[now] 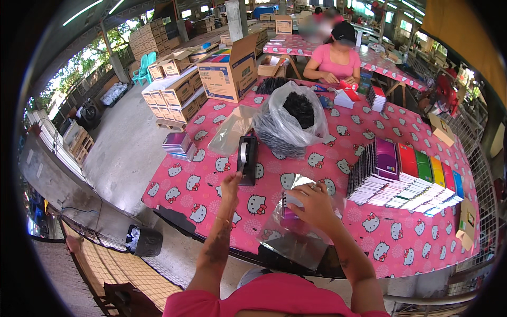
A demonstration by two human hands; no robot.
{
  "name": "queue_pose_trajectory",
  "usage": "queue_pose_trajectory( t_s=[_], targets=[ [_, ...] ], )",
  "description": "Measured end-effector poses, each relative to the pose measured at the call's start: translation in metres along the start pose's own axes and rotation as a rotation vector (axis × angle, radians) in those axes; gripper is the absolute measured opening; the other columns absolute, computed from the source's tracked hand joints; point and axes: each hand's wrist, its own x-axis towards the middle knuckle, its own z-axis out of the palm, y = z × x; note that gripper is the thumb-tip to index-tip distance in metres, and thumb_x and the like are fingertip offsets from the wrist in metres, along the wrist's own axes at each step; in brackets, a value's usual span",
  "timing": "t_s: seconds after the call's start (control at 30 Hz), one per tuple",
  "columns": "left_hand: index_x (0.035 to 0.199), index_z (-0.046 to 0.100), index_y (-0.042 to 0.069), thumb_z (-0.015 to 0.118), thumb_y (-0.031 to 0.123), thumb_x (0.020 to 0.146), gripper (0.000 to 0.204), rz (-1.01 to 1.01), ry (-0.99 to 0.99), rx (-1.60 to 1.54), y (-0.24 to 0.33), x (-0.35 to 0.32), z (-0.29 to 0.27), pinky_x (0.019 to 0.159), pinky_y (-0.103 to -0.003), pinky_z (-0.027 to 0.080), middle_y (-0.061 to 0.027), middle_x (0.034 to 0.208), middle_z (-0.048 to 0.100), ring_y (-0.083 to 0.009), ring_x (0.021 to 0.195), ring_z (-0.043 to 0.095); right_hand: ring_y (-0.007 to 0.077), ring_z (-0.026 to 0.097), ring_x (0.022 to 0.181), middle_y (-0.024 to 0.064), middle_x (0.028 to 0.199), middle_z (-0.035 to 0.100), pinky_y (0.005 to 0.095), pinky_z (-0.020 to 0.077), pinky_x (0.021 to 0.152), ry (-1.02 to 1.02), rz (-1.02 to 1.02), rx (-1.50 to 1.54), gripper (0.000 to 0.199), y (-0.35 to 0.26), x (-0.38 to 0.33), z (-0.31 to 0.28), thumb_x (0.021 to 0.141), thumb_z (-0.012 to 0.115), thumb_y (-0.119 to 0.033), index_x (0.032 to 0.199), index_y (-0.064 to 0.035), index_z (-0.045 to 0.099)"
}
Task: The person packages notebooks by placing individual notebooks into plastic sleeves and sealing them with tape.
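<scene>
My left hand (pixel 230 187) is closed in a pinch at the near end of a black tape dispenser (pixel 248 176) with a pale roll in it. What the fingertips hold is too small to make out. My right hand (pixel 316 205) curves over a purple spiral notebook (pixel 288 211), its fingers gripping the top part. Around and below the notebook lies a clear plastic bag (pixel 301 248), at the table's near edge. Much of the notebook is hidden under the right hand.
Spiral notebooks (pixel 406 179) stand in colour rows at right. Ahead are a clear sack (pixel 274 127) of black coils and a flat plastic bag (pixel 229 129). A small notebook stack (pixel 179 146) and open carton (pixel 227 74) are left. A co-worker (pixel 335 58) handles red-covered items across the table.
</scene>
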Motion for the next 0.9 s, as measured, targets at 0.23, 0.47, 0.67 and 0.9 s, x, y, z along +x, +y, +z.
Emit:
queue_pose_trajectory(
  t_s=[0.23,0.47,0.67,0.9],
  targets=[
    [0.097,0.071,0.002,0.071,0.017,0.088,0.017,0.336,0.018,1.110,-0.005,-0.003,-0.032,0.063,-0.031,0.054,-0.0037,0.083,0.070,-0.0161,0.073,0.068,0.0232,0.064,0.102,0.0038,0.105,0.070,0.0480,0.0353,0.100,-0.117,0.035,-0.020,0.041,-0.014,0.001,0.010,0.084,0.069,-0.038,0.115,-0.0122,0.070],
    [0.108,0.070,0.006,0.071,0.000,0.085,0.024,0.276,-0.879,0.158,0.084,-0.077,0.036,0.077,-0.032,0.051,-0.0067,0.093,0.067,-0.0196,0.084,0.064,0.0224,0.065,0.096,0.0040,0.097,0.071,0.0484,0.0362,0.098,-0.194,0.098,0.033,0.040,-0.017,0.009,0.003,0.081,0.070,-0.037,0.114,-0.0154,0.071],
    [0.102,0.075,0.013,0.076,0.004,0.079,0.025,0.796,-0.908,0.422,0.091,-0.059,0.057,0.087,-0.035,0.048,-0.0077,0.105,0.062,-0.0238,0.103,0.059,0.0273,0.061,0.104,0.0047,0.104,0.067,0.0497,0.0365,0.096,-0.232,0.073,0.018,0.048,-0.015,0.012,-0.006,0.077,0.074,-0.047,0.114,-0.0170,0.070],
    [0.095,0.076,0.017,0.079,0.007,0.077,0.021,0.929,-0.815,0.569,0.100,-0.057,0.072,0.104,-0.044,0.036,-0.0099,0.124,0.057,-0.0305,0.122,0.047,0.0321,0.056,0.112,0.0063,0.123,0.056,0.0466,0.0380,0.099,-0.050,0.309,0.195,0.068,0.053,-0.033,0.002,0.067,0.085,-0.048,0.118,-0.0126,0.058]
  ],
)
